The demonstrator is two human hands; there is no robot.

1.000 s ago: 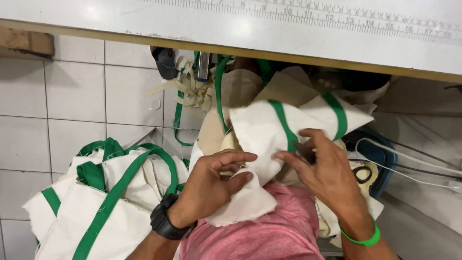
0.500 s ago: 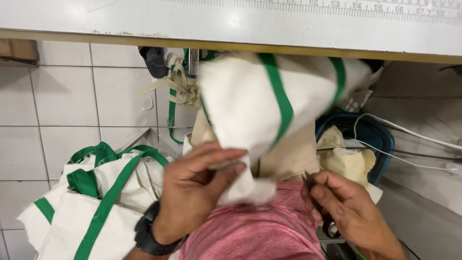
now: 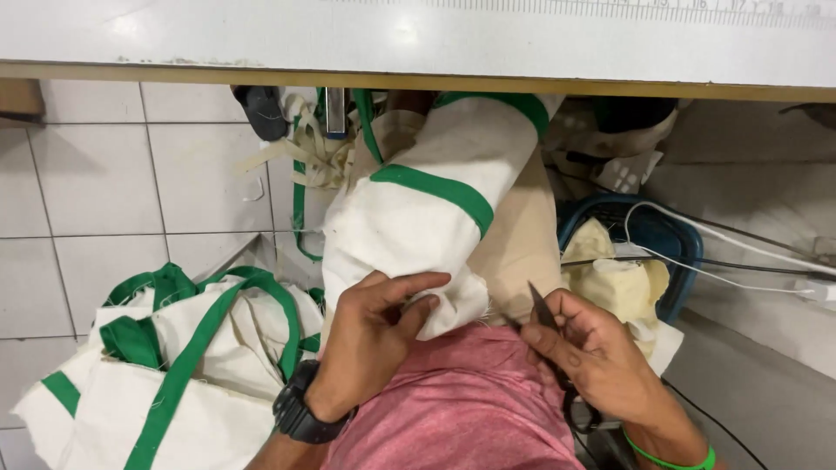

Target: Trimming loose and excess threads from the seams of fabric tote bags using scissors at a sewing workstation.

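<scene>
My left hand (image 3: 370, 339), with a black watch on the wrist, grips the frayed lower edge of a white cloth bag with green trim (image 3: 418, 226) that hangs from under the table edge onto my lap. My right hand (image 3: 592, 352), wearing a green wristband, holds a small pair of thread snips (image 3: 540, 306) with the dark blade pointing up, just right of the bag's edge. The snips are close to the cloth but apart from it. My pink shirt (image 3: 470, 409) lies below both hands.
A heap of white bags with green straps (image 3: 174, 365) lies on the tiled floor at the left. A blue basket (image 3: 670, 252) with cream cloth stands at the right, with white cables across it. The white table edge (image 3: 418, 52) runs overhead.
The bag has been pulled down and turned in my left hand. My right hand let go of the cloth, dropped to my lap and now holds the snips up beside the edge.
</scene>
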